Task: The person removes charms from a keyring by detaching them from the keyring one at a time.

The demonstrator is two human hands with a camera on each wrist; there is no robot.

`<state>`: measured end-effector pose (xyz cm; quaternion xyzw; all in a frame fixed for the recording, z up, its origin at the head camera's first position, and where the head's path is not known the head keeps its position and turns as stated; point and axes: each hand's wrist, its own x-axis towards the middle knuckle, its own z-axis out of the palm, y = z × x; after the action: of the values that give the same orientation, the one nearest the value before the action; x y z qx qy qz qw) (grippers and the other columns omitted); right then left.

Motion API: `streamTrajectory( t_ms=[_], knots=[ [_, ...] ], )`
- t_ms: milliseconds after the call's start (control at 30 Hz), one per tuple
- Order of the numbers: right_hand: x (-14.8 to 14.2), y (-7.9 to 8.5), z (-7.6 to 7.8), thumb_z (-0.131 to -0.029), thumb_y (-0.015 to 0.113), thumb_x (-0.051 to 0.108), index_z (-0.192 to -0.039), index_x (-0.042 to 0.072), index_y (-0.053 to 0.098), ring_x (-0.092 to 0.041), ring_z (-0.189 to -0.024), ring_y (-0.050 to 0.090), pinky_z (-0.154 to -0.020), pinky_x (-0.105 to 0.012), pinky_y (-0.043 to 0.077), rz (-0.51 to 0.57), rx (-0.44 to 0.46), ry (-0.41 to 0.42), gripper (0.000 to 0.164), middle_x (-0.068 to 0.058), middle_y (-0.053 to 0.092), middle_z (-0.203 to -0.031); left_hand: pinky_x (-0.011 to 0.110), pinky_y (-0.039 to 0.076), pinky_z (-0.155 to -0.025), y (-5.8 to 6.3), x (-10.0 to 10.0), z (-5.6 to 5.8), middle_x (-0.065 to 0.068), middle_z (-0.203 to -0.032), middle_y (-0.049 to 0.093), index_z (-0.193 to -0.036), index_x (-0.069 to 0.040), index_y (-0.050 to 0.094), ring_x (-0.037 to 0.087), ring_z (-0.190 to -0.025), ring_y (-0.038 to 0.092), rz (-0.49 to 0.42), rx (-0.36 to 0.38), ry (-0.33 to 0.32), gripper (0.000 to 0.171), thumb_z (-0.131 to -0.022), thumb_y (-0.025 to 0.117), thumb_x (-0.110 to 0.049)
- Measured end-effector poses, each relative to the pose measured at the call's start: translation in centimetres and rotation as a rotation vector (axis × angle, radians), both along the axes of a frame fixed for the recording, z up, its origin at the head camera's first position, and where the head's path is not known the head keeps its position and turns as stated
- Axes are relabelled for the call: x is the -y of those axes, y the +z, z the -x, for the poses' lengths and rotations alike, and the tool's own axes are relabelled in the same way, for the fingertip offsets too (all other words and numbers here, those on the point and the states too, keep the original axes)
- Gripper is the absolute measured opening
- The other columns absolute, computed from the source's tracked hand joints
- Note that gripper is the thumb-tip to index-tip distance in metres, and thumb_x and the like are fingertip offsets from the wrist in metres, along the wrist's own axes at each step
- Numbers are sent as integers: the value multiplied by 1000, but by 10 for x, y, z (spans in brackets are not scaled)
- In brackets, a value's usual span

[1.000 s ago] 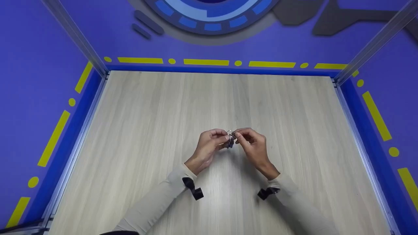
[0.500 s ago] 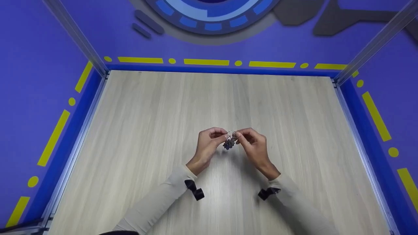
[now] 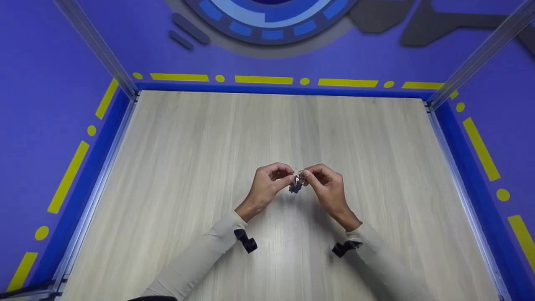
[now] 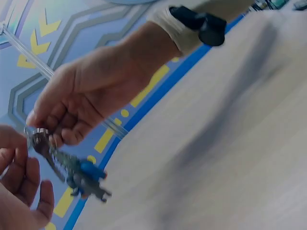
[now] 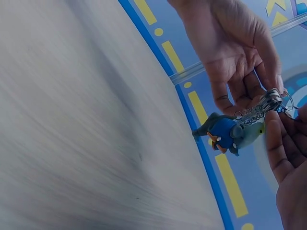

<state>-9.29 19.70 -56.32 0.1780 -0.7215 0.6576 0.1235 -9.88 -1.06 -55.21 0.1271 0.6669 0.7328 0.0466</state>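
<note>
A bunch of keychains (image 3: pixel 295 188) hangs between the two hands, above the wooden table. The left hand (image 3: pixel 269 184) pinches its metal rings from the left between thumb and forefinger. From the other side, the thumb and fingertips of the right hand (image 3: pixel 328 186) pinch the ring end too. In the right wrist view a cluster of small metal rings (image 5: pixel 271 99) sits on a larger thin ring (image 5: pixel 291 103), and short chains (image 5: pixel 249 116) run down to small figurines. One figurine is blue (image 5: pixel 222 132), another pale green (image 5: pixel 249 136); others are dark grey and partly hidden.
The light wood table (image 3: pixel 267 129) spreads under both forearms. Blue panels with yellow dashes (image 3: pixel 263 79) and metal frame posts (image 3: pixel 96 46) enclose its back and sides. A black wrist strap (image 3: pixel 245 241) sits on the left sleeve, and another strap (image 3: pixel 347 248) on the right.
The left hand shifts slightly left, then back right against the rings. The hanging figurines swing left and then right again, lower below the fingers. The right hand hardly moves.
</note>
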Motion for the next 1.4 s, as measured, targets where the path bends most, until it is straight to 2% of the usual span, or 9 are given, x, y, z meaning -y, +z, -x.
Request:
streamTrajectory(
  t_ms=[233, 533, 667, 800, 1000, 1067, 1200, 1333, 1400],
  knots=[
    [-1, 1, -1, -102, 70, -11, -100, -5, 73, -20, -78, 72, -73, -27, 61, 4, -12, 26, 7, -17, 76, -95, 40, 63, -96, -7, 7, 6, 13, -107, 76, -108, 7, 76, 22, -100, 72, -33, -92, -97, 11, -99, 78, 1],
    [-3, 2, 1, -102, 69, -12, -101, -5, 74, -18, -80, 73, -74, -28, 62, 20, -34, 66, 8, -20, 76, -96, 40, 60, -100, -4, 12, 10, 11, -106, 77, -109, 3, 77, 22, -100, 73, 11, -172, -154, 10, -101, 78, -2],
    [-3, 3, 2, -101, 69, -14, -102, -5, 75, -19, -79, 74, -72, -28, 63, 11, -45, 73, 11, -17, 77, -96, 43, 57, -105, -4, 14, 11, 8, -106, 78, -110, 1, 78, 22, -101, 73, 37, -210, -151, 9, -102, 78, -4],
    [-3, 4, 4, -101, 70, -14, -101, -3, 77, -20, -76, 74, -70, -29, 63, -6, -44, 65, 13, -16, 78, -95, 45, 56, -106, -3, 14, 12, 5, -105, 78, -108, -2, 79, 22, -101, 73, 64, -232, -122, 7, -101, 79, -4],
    [0, 6, 7, -100, 72, -11, -99, -2, 78, -32, -69, 69, -64, -27, 59, -39, -69, 61, 11, -17, 76, -86, 43, 58, -97, -2, 12, 13, 0, -101, 80, -103, -9, 82, 17, -97, 74, 146, -274, -48, 6, -100, 81, -5],
    [3, 6, 8, -100, 72, -12, -99, -2, 78, -30, -68, 68, -63, -26, 57, -49, -80, 55, 12, -16, 75, -84, 41, 58, -94, -2, 11, 13, 0, -100, 80, -102, -10, 83, 17, -96, 73, 164, -285, -33, 7, -100, 81, -4],
    [8, 6, 7, -100, 71, -14, -98, -3, 77, -27, -68, 69, -64, -23, 58, -44, -93, 55, 12, -17, 76, -86, 46, 59, -95, -3, 10, 10, 1, -102, 79, -103, -10, 81, 18, -98, 72, 165, -259, -21, 8, -100, 80, -3],
    [13, 5, 7, -100, 68, -17, -98, -5, 73, -25, -70, 69, -65, -23, 57, -13, -102, 86, 13, -20, 75, -90, 54, 58, -98, -2, 10, 10, 4, -105, 76, -104, -6, 77, 19, -102, 70, 110, -162, -51, 5, -101, 76, -2],
    [14, 4, 8, -100, 67, -17, -99, -5, 72, -23, -73, 68, -66, -22, 55, -8, -112, 100, 13, -20, 75, -92, 51, 58, -98, -2, 12, 10, 7, -108, 74, -107, -2, 75, 20, -103, 69, 72, -108, -76, 6, -101, 74, -1]
  ],
)
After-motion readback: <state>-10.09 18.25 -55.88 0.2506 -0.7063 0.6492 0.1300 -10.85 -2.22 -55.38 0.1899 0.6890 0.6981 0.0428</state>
